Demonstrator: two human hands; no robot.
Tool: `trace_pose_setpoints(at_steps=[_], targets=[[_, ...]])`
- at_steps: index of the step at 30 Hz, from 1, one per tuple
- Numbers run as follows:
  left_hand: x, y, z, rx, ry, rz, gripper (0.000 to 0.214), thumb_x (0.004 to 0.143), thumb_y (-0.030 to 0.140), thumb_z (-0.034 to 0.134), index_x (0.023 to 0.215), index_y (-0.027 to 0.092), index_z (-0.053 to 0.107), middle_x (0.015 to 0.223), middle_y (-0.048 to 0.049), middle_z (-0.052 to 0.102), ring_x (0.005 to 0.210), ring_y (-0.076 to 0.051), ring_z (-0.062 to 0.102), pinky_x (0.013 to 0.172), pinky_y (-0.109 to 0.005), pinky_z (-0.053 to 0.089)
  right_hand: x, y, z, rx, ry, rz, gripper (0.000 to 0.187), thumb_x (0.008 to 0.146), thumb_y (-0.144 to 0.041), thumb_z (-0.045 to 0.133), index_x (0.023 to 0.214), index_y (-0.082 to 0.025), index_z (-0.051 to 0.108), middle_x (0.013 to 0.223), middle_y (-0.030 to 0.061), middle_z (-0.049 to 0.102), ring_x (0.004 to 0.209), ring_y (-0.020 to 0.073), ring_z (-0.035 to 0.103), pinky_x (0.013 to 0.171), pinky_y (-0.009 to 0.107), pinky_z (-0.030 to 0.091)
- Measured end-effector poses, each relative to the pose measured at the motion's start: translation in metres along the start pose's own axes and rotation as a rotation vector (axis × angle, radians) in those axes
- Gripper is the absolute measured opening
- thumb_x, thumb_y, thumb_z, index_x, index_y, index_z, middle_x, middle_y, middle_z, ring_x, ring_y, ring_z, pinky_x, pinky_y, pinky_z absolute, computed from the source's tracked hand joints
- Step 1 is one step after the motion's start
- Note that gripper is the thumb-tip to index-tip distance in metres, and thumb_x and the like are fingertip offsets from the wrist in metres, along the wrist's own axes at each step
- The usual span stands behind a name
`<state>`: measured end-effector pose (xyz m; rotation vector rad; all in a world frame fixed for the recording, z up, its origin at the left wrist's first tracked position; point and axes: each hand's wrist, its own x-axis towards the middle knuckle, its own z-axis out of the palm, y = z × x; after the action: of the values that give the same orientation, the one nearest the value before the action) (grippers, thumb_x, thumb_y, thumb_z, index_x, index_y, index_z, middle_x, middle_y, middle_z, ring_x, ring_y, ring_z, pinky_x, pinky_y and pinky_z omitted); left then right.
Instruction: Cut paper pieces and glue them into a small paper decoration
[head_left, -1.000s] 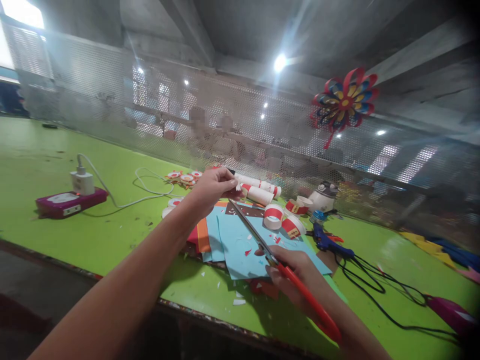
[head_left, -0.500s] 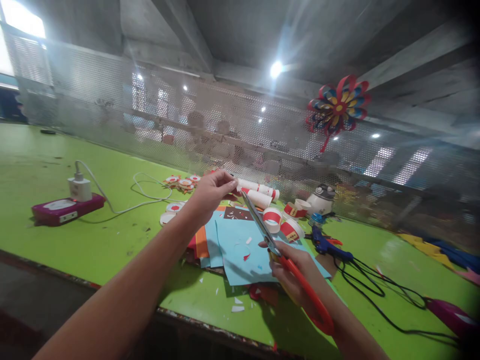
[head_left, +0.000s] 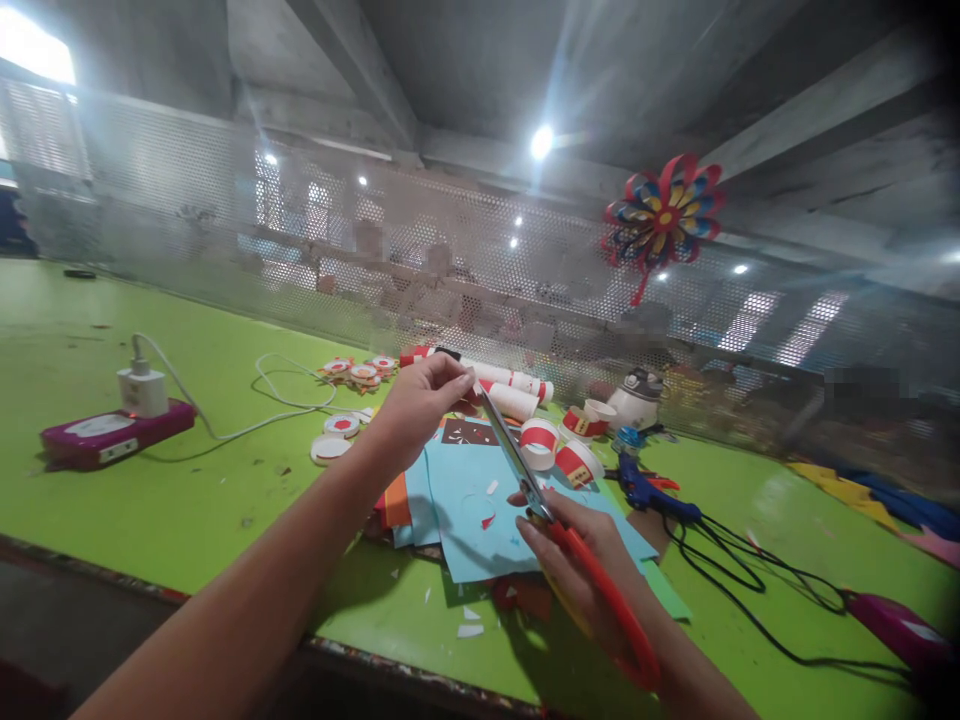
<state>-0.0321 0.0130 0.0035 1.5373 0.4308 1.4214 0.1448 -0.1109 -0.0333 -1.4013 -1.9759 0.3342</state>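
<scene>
My left hand (head_left: 420,400) is raised over the green table (head_left: 187,500), fingers pinched on a small paper piece that is too small to make out. My right hand (head_left: 577,560) grips red-handled scissors (head_left: 555,530); their blades point up and left, the tip almost meeting my left fingertips. Below both hands lies a stack of coloured paper sheets (head_left: 480,500), light blue on top, with small red and white scraps on it.
Red-and-white paper rolls (head_left: 510,385) and rings (head_left: 541,442) lie behind the sheets. A blue glue gun (head_left: 649,490) with black cable sits right. A purple power strip (head_left: 105,435) with white charger is at left. A perforated mesh screen (head_left: 450,260) carries a paper pinwheel (head_left: 664,220).
The scissors have swung up, their tip rising from over the blue paper toward my left fingertips. My left hand stays pinched in about the same place. The view has shifted slightly.
</scene>
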Motion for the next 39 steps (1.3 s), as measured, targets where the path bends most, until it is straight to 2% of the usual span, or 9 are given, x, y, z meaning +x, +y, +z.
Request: trace_pose_setpoints(at_steps=[6,12,17,21,24,27,30,33,39], targets=[[0.0,0.001,0.001,0.008,0.055,-0.015,0.01,0.076,0.022,0.059,0.07,0.015,0.053,0.067,-0.0017,0.06,0.061,-0.011,0.057,0.062,-0.027,0.048,-0.001,-0.003,-0.002,0.019,-0.007,-0.02,0.026,0.085,-0.033,0.045,0.096,-0.014,0.059,0.068,0.0012,0.056,0.059,0.0131,0.047,0.055,0.023,0.038],[0.001,0.0,0.001,0.015,0.07,-0.01,0.01,0.075,0.02,0.059,0.071,0.014,0.052,0.066,-0.0015,0.06,0.06,-0.011,0.057,0.062,-0.028,0.049,-0.001,-0.002,-0.003,0.06,-0.039,-0.044,0.027,0.084,-0.033,0.046,0.099,-0.014,0.058,0.064,-0.0007,0.051,0.055,0.0118,0.041,0.052,0.022,0.036],[-0.001,0.0,0.002,0.01,0.043,0.011,0.011,0.076,0.022,0.059,0.071,0.014,0.052,0.067,-0.0022,0.061,0.062,-0.012,0.058,0.064,-0.028,0.048,0.001,0.0,-0.001,0.052,0.045,0.017,0.029,0.085,-0.036,0.046,0.1,-0.014,0.059,0.064,0.0004,0.053,0.058,0.0137,0.045,0.055,0.024,0.038],[-0.004,0.003,0.006,0.036,-0.001,0.001,0.012,0.076,0.023,0.059,0.07,0.015,0.052,0.065,-0.0026,0.061,0.061,-0.012,0.057,0.062,-0.028,0.047,0.002,0.002,0.0,0.069,0.152,0.062,0.029,0.085,-0.036,0.048,0.099,-0.014,0.06,0.073,0.0033,0.06,0.061,0.0146,0.051,0.059,0.025,0.042],[-0.01,0.005,0.015,0.058,-0.058,-0.049,0.012,0.077,0.022,0.057,0.069,0.016,0.052,0.063,-0.0028,0.061,0.058,-0.012,0.057,0.057,-0.027,0.046,0.004,0.0,-0.002,0.093,0.21,0.075,0.031,0.084,-0.035,0.049,0.103,-0.012,0.058,0.067,0.0019,0.058,0.056,0.0139,0.051,0.057,0.024,0.043],[-0.017,0.005,0.026,0.116,-0.149,-0.084,0.011,0.077,0.02,0.056,0.067,0.016,0.052,0.062,-0.003,0.062,0.056,-0.012,0.056,0.056,-0.027,0.045,0.005,0.0,-0.005,0.166,0.252,0.076,0.028,0.084,-0.032,0.051,0.103,-0.012,0.057,0.062,-0.0008,0.055,0.054,0.0133,0.053,0.054,0.023,0.044],[-0.024,-0.001,0.038,0.17,-0.275,-0.124,0.011,0.078,0.019,0.054,0.067,0.016,0.052,0.062,-0.0028,0.061,0.057,-0.012,0.057,0.057,-0.027,0.045,0.005,0.003,-0.008,0.241,0.283,0.061,0.02,0.084,-0.029,0.052,0.098,-0.016,0.056,0.066,-0.001,0.056,0.059,0.0135,0.056,0.056,0.022,0.045],[-0.032,-0.008,0.047,0.178,-0.365,-0.145,0.01,0.078,0.019,0.054,0.068,0.016,0.053,0.061,-0.0009,0.058,0.057,-0.012,0.055,0.056,-0.026,0.044,0.005,0.007,-0.01,0.317,0.284,0.046,0.018,0.083,-0.026,0.054,0.099,-0.018,0.054,0.074,0.0001,0.057,0.066,0.0142,0.056,0.061,0.024,0.047],[-0.039,-0.011,0.055,0.226,-0.372,-0.133,0.012,0.078,0.023,0.055,0.069,0.016,0.056,0.068,-0.0022,0.059,0.065,-0.013,0.054,0.061,-0.027,0.042,0.003,0.01,-0.015,0.511,0.221,0.044,0.025,0.081,-0.02,0.054,0.107,-0.02,0.053,0.08,0.0003,0.057,0.074,0.0141,0.055,0.071,0.027,0.047]])
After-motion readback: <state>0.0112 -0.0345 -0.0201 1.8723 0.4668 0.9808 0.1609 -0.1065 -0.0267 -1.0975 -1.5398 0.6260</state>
